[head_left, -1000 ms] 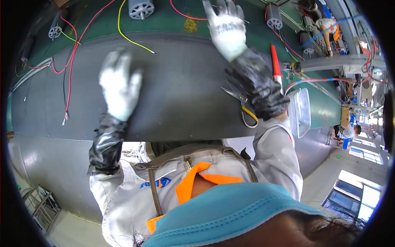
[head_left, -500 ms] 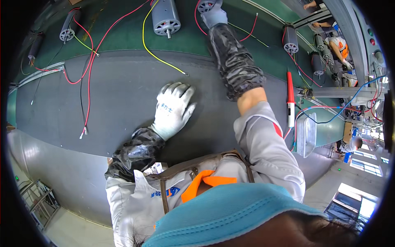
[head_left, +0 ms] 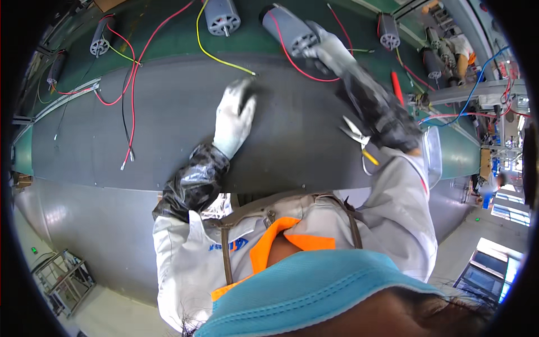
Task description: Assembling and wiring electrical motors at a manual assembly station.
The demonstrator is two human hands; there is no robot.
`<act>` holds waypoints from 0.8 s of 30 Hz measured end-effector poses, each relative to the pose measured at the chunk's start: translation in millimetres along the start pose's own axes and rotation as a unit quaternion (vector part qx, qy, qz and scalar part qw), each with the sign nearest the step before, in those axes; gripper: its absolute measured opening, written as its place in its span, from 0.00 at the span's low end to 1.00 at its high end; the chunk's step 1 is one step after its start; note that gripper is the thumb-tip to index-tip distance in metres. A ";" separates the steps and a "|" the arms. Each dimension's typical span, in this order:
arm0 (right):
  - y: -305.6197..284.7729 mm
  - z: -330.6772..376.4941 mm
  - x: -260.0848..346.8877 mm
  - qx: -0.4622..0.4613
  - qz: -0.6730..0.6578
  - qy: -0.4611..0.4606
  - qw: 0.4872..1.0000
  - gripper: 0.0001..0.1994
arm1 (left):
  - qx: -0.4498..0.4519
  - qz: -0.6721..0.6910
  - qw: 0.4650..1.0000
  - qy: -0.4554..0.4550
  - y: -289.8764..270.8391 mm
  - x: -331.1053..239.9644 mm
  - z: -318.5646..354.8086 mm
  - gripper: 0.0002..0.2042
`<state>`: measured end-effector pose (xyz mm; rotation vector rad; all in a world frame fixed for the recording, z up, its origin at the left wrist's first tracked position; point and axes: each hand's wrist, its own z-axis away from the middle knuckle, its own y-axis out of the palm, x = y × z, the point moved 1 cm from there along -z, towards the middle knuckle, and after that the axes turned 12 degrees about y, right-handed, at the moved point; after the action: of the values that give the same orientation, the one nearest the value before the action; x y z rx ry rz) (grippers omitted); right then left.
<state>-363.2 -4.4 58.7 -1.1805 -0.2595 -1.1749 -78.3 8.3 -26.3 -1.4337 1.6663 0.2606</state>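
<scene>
My right hand (head_left: 330, 51), in a white glove with a black sleeve cover, is closed round the front end of a grey cylindrical motor (head_left: 287, 31). The motor lies tilted at the far edge of the dark work mat (head_left: 174, 135), and its red wire loops beneath my hand. Nearer to me, my left hand (head_left: 234, 115), gloved in white, reaches over the mat with thumb and fingers apart and nothing in it. Just beyond its fingertips is the end of a yellow wire (head_left: 227, 64). That wire runs by a second grey motor (head_left: 222, 17). Both hands look slightly blurred.
Pliers with a yellow handle (head_left: 364, 143) lie beside my right forearm. A red-handled tool (head_left: 397, 88) and a clear tray (head_left: 432, 151) are at the right. Smaller motors (head_left: 100, 42) with wires stand on the green belt. Red and black wires (head_left: 132, 106) trail onto the mat.
My right hand has come nearer and to the right, bringing the motor with it and tilting it. My left hand has turned and its fingers have risen toward the yellow wire. The pliers have come into view.
</scene>
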 end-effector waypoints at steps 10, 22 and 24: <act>88.8 211.6 -80.3 -0.089 0.214 -0.200 0.952 0.44 | -0.022 0.431 0.796 -0.424 2.6 -65.0 9.7 0.21; 49.8 152.0 -58.5 -0.283 0.311 -0.407 0.811 0.32 | 0.287 0.321 0.795 -0.427 -61.2 -75.7 4.1 0.29; 60.2 109.4 -74.9 -0.118 0.296 -0.279 0.906 0.37 | 0.282 0.298 0.794 -0.449 -55.5 -83.1 0.1 0.29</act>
<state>-303.8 122.3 18.4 -1.6530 -0.1673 -0.3211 -35.7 48.3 54.8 -0.1856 1.1543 0.6186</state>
